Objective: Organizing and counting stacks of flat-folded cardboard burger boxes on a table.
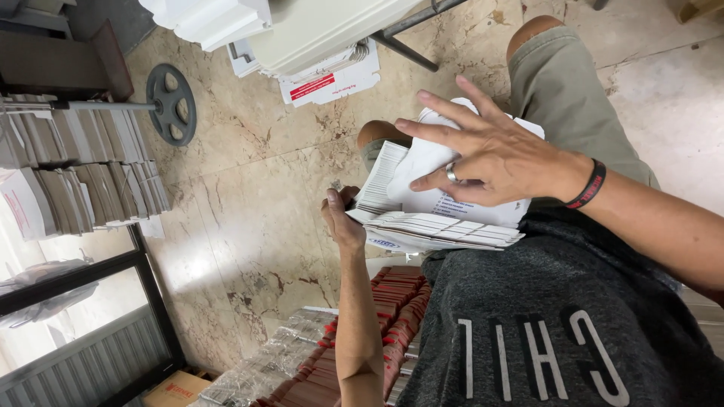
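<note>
Right hand flat, grip wide, pinning white flat cardboard sheets on the lap; left hand pinches stack edge to square it.

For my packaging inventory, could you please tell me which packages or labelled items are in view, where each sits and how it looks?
Flat white cartons: stacked on the lap, right hand pressing on top, left hand at the edge.
White carton with red label: on the floor at top centre.
Folded grey-white cartons: rows at left.
Red-brown packs: rows below.
Brown cardboard box: bottom left.
</note>
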